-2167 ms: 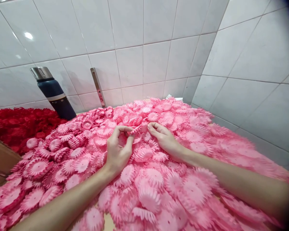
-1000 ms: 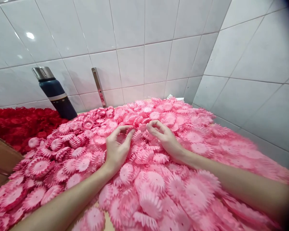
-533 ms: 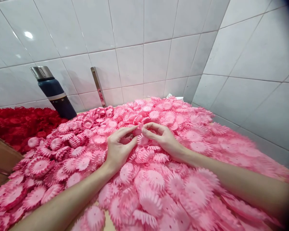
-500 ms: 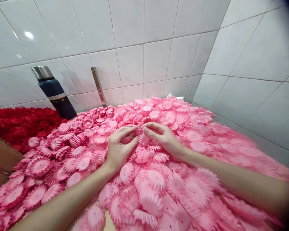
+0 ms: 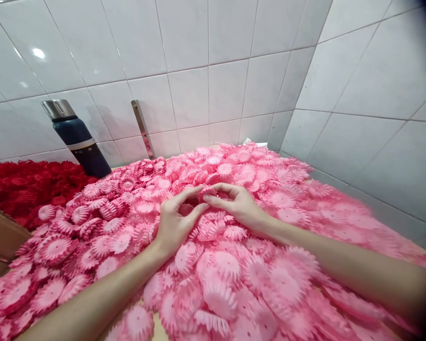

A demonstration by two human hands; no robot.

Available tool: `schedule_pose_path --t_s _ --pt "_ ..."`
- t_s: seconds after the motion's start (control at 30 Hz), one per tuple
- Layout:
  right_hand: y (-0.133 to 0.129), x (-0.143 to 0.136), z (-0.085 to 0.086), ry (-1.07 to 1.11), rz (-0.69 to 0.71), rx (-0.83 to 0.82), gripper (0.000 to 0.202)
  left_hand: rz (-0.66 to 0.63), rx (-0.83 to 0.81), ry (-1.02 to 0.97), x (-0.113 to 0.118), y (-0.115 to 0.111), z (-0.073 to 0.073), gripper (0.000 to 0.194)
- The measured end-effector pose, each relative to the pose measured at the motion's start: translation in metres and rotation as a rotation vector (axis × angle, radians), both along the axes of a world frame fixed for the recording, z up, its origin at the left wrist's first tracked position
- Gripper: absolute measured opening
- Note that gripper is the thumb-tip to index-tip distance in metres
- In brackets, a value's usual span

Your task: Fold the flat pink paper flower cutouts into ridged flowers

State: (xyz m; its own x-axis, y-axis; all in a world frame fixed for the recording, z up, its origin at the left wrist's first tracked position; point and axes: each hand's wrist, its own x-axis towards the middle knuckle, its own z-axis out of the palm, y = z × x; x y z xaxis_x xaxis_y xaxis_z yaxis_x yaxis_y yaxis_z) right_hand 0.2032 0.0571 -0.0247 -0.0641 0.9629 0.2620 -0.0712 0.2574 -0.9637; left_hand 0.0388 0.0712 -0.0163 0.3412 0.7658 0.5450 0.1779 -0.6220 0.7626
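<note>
My left hand (image 5: 173, 220) and my right hand (image 5: 239, 204) meet over a heap of pink flower petal discs (image 5: 227, 265). Between the fingertips of both is one pink flower petal disc (image 5: 208, 190), partly covered by the fingers. My left thumb and forefinger pinch it from the left, and the right thumb and fingers from the right. The discs around them have fringed, curled edges, and many show a small hole in the centre. Those on the left have darker pink rims; those on the right are paler.
A dark blue bottle with a steel cap (image 5: 80, 142) leans at the back left. Beside it lie red petals (image 5: 28, 189) and a cardboard box (image 5: 5, 239). Behind the heap, a metal strip (image 5: 142, 129) stands against the tiled wall (image 5: 188, 38). Another tiled wall (image 5: 362, 142) bounds the right side.
My fingertips have come closer together, and a pink disc now shows between them. The right thumb has moved left, almost touching the left thumb. The view has shifted slightly.
</note>
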Motion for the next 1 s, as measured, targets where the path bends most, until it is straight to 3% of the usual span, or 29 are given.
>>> schedule_pose_path --t_s 0.23,1.0 --pt "-0.0033 -0.0016 0.0035 -0.105 -0.065 0.013 0.024 0.026 0.113 0.068 -0.0013 0.0027 -0.0012 0.043" --pt "-0.0038 -0.0017 0.0028 -0.163 0.025 0.050 0.037 0.023 0.177 0.048 0.0008 0.0036 -0.0032 0.033"
